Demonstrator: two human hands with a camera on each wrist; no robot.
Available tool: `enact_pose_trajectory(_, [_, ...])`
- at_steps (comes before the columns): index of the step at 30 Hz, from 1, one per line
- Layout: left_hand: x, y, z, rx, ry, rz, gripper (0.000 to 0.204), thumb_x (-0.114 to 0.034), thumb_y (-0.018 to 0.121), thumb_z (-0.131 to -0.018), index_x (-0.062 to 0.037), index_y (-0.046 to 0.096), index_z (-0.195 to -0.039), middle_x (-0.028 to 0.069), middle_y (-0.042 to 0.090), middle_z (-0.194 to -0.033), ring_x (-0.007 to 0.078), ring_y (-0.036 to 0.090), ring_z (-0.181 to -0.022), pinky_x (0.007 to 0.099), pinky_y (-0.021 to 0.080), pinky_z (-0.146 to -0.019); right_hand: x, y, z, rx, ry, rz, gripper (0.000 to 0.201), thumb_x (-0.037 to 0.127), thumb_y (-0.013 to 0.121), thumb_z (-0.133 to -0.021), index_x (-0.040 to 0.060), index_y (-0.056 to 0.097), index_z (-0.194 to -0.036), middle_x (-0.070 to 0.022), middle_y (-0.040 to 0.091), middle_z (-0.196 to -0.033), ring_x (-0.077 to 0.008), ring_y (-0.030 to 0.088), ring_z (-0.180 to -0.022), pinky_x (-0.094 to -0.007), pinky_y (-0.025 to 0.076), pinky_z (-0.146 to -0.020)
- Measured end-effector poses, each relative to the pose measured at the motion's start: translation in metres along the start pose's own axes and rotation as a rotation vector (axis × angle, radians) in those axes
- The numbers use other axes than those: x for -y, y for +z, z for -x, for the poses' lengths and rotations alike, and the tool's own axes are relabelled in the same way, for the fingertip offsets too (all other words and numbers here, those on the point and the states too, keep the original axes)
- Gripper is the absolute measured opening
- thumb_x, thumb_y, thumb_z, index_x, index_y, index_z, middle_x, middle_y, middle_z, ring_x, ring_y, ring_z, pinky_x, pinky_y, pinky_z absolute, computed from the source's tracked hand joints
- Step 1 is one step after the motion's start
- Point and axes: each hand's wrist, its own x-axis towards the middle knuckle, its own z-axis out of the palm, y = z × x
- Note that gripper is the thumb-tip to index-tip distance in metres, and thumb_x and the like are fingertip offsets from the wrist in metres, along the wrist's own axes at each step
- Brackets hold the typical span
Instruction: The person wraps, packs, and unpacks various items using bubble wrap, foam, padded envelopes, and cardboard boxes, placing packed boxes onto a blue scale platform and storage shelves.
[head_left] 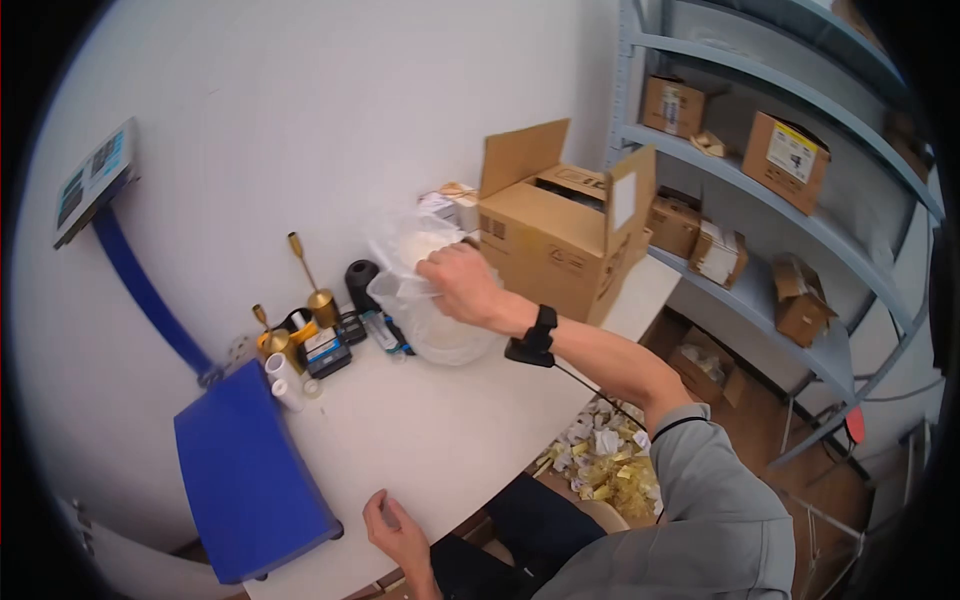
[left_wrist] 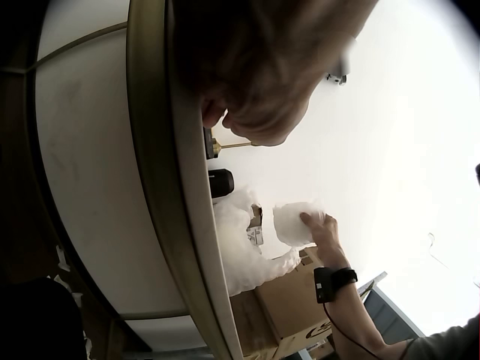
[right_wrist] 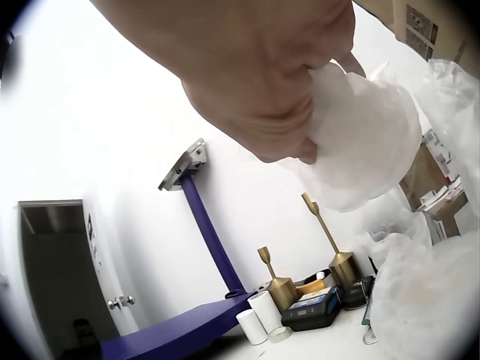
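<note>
My right hand [head_left: 465, 285] is over the back of the table and pinches a white, rounded, translucent bundle [right_wrist: 367, 139]. In the left wrist view this bundle [left_wrist: 291, 223] is raised above a large clear plastic bag [left_wrist: 236, 259]. The same plastic bag [head_left: 450, 340] stands on the table with its mouth gaping, below and around the right hand in the head view. What the bundle is made of, I cannot tell. Near the table's front edge my left hand [head_left: 400, 540] holds nothing, its fingers loosely bent.
An opened cardboard box [head_left: 545, 235] stands right of the bag. Brass candlesticks [head_left: 320, 305], a label printer [head_left: 325, 350] and white rolls [head_left: 283, 375] line the wall side. A blue platform scale [head_left: 250, 470] sits left. Shelves [head_left: 740, 165] with boxes are at right, paper scraps [head_left: 605, 455] below.
</note>
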Motion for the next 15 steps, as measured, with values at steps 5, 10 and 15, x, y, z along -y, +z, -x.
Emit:
enact_pose_trajectory(5, [0.011,-0.007,-0.002,0.087,-0.021,-0.004,0.027,-0.011,0.063,-0.102,0.0079,0.069,-0.121,0.0252,0.070,-0.122,0.0358,0.067,-0.114,0.0432,0.054,-0.101,0.073,-0.091,0.066,0.076,-0.029,-0.310,0.023,0.000,0.067,-0.067,0.0031,0.055,-0.086,-0.0108,0.057,-0.084,-0.0346,0.061,-0.087,-0.0470,0.050,-0.068])
enact_pose_trajectory(10, [0.000,-0.008,-0.003,0.062,0.100,-0.059,0.024,-0.011,0.063,-0.102,0.0086,0.071,-0.114,0.0259,0.073,-0.110,0.0395,0.070,-0.102,0.0438,0.055,-0.098,0.099,-0.168,0.172,0.300,0.109,-0.424,0.030,0.001,0.069,-0.068,0.0032,0.054,-0.093,-0.0111,0.055,-0.089,-0.0349,0.060,-0.091,-0.0469,0.050,-0.069])
enact_pose_trajectory(15, [0.016,-0.005,-0.001,0.085,0.178,-0.122,0.027,-0.014,0.064,-0.102,0.0085,0.070,-0.115,0.0274,0.072,-0.112,0.0419,0.068,-0.103,0.0455,0.054,-0.097,0.062,-0.234,0.278,0.393,0.419,-0.133,0.031,0.002,0.071,-0.068,0.0043,0.056,-0.096,-0.0124,0.060,-0.092,-0.0359,0.063,-0.092,-0.0477,0.053,-0.070])
